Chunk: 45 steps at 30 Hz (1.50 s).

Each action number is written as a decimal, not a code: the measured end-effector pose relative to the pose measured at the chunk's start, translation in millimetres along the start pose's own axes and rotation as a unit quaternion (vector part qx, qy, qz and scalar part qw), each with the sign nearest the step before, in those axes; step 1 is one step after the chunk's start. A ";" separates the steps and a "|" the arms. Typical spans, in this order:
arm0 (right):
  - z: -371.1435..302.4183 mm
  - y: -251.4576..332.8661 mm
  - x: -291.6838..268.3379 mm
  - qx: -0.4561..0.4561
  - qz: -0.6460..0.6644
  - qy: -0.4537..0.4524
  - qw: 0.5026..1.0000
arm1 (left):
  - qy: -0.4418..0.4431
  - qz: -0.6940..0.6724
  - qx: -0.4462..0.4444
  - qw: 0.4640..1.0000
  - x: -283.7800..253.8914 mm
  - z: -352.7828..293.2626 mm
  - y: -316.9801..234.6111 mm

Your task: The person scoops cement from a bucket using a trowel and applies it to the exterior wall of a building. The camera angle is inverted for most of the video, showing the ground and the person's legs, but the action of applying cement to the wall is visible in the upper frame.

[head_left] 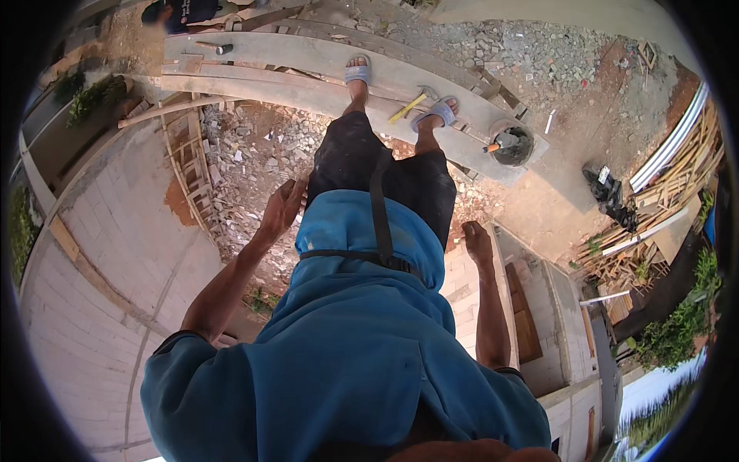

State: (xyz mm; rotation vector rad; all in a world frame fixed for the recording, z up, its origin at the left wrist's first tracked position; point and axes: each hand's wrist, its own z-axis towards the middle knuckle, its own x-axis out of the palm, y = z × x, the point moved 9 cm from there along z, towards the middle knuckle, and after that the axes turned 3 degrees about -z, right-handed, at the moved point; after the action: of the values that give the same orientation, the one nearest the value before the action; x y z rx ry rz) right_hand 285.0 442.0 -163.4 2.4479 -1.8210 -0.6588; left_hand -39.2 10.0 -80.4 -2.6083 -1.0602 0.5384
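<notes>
My left hand (285, 203) hangs beside my left thigh, thumb and fingers slightly apart, with nothing visible in it. On the other side my right hand (478, 239) hangs with its fingers curled in, near a pale block wall (463, 289); I see nothing in it. Both hands are away from the tools. A yellow-handled tool (408, 108) lies between my sandalled feet on the plank platform (277, 52). By my right foot stands a bucket (514, 146) of grey mortar, with an orange-handled trowel (493, 147) at its rim. A mallet-like tool (219, 48) lies toward the platform's left end.
Rubble (262, 154) covers the ground below the platform. Part of another person (188, 11) shows at the top left. Block walls (131, 254) stand on the left. Stacked timber (677, 192) and a black plastic bag (608, 192) lie to the right.
</notes>
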 end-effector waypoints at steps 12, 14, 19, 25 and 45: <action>367.0 -234.5 10.1 0.172 0.387 -0.223 0.878 | 0.087 0.438 -0.058 0.893 181.5 177.0 40.3; 424.2 -330.2 -24.7 0.145 0.321 -0.269 0.896 | 0.121 0.423 -0.012 0.898 217.9 197.1 60.4; 450.4 -296.0 18.2 0.363 0.445 -0.375 0.728 | 0.108 0.637 -0.045 0.762 222.6 193.2 47.3; 437.3 -275.8 -9.2 0.166 0.618 -0.234 0.732 | 0.140 0.625 -0.119 0.758 230.0 198.3 71.0; 324.0 -95.8 118.1 0.232 0.720 -0.233 0.611 | 0.091 0.625 -0.095 0.770 205.5 214.0 28.3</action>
State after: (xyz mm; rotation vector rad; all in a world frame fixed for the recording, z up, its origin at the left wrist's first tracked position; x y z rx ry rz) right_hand 288.3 438.6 -521.3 0.0433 -3.4115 -0.5910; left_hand 20.9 160.3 -330.7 -3.1195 0.9030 0.3667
